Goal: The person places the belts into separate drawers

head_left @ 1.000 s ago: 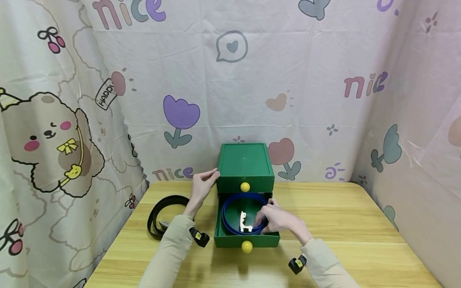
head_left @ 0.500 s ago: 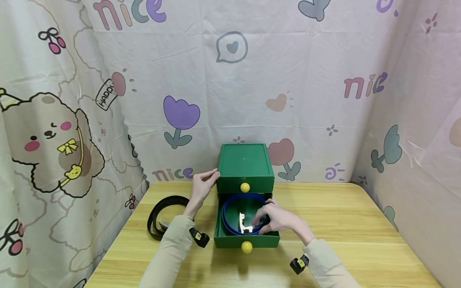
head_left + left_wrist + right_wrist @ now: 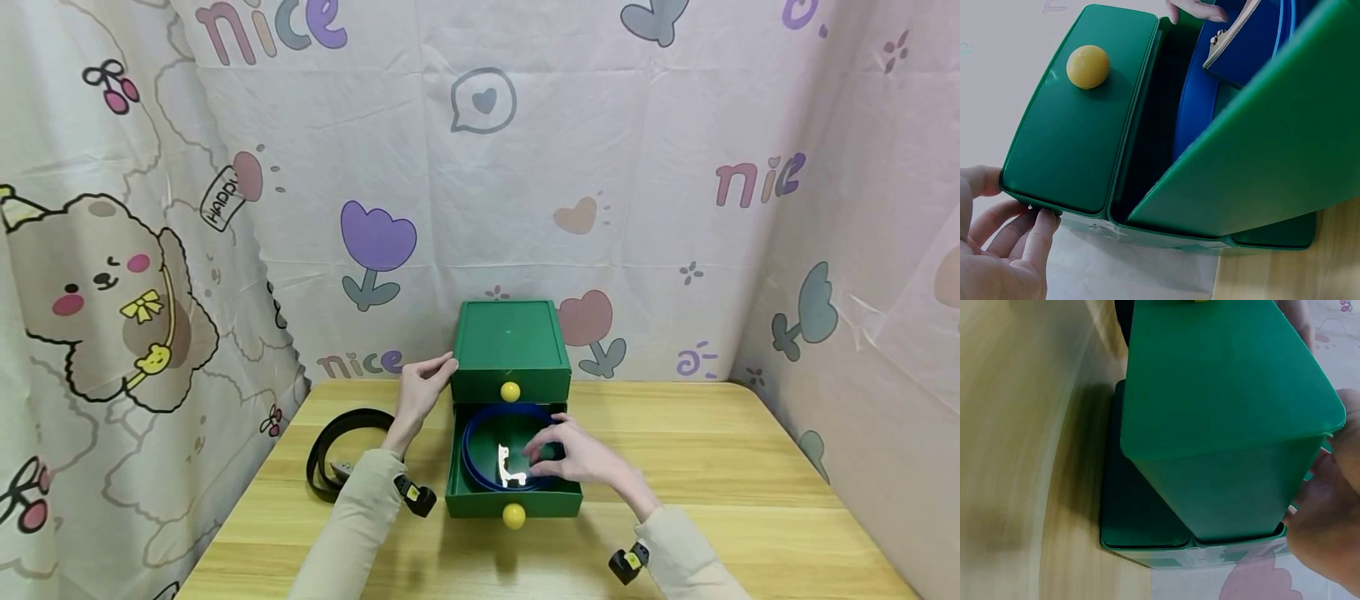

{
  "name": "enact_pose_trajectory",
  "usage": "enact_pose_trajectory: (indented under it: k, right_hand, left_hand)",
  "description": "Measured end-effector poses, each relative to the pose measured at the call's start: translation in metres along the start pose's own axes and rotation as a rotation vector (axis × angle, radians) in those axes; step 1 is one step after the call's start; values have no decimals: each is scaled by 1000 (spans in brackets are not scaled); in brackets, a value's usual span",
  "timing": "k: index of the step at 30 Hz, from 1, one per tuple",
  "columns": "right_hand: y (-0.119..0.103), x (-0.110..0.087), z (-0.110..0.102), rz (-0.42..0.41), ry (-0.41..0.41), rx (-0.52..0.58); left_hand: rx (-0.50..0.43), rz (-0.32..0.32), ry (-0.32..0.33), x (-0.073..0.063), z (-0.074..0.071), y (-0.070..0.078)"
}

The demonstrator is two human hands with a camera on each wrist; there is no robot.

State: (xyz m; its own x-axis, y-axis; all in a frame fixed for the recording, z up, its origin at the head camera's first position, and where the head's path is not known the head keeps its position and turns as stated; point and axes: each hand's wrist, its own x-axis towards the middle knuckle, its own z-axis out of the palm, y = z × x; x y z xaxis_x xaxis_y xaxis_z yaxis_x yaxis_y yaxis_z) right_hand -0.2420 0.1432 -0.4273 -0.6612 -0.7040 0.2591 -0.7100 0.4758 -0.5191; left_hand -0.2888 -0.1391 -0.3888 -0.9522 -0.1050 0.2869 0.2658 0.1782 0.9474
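A green two-drawer box [image 3: 512, 335] stands on the table with its lower drawer [image 3: 480, 505] pulled out. Inside that drawer lies a coiled blue belt [image 3: 468, 458] with a shiny metal buckle [image 3: 502, 475]. My left hand [image 3: 420, 396] holds the upper left corner of the box; the left wrist view shows thumb and fingertips around that corner. Over the coil's right side is my right hand [image 3: 581, 454], thumb and fingers bent loosely and parted, gripping nothing that I can see. In the right wrist view, the drawer wall partly hides the right hand [image 3: 1329, 519].
A coiled black belt [image 3: 324, 450] with a metal buckle lies on the wooden table [image 3: 675, 533], left of the box and partly behind my left forearm. Yellow ball knobs [image 3: 513, 516] stick out from both drawers. A printed curtain [image 3: 480, 183] hangs behind and at the sides.
My right hand has let go of the blue belt's right side and risen slightly, its fingers parting. The belt stays in the drawer. My left hand has not moved.
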Motion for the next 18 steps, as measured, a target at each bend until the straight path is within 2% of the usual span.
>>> enact_pose_trajectory:
  k: [9,18]
  right_hand:
    - [-4,-5,7,-23,227,-31]
    - [-11,-11,14,-16,442,75]
  left_hand:
    - [2,-17,-11,-1,0,1]
    - [8,-14,-9,-1,0,3]
